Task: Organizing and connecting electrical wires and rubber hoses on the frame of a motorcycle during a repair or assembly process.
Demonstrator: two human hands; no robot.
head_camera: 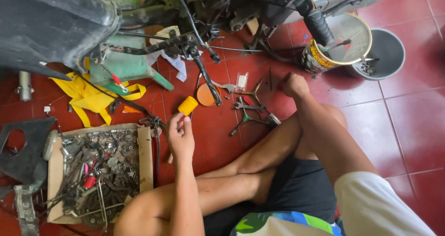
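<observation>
Red floor tiles spread under everything, and the person sits right on them with bare legs crossed. Nearest on the left side sits a shallow cardboard box heaped with dark metal parts, bolts and a red-handled tool. Just right of the box, the left hand is raised off the floor, its fingers curled around the shaft of a tool with a yellow handle, the handle pointing up and away from the body. Further out and to the right, the right hand is clenched into a fist, pressed down near the floor; I cannot tell what, if anything, is inside it. Between the two hands, a little scatter of tools lies on the tiles: a three-armed socket wrench, pliers and an orange round lid. Beyond the left hand, a yellow cloth bag lies crumpled beside a green stand. Farthest away, the dark underside of a motorcycle fills the top of the view, with a yellow-banded tin and a grey bucket standing side by side at the right.
</observation>
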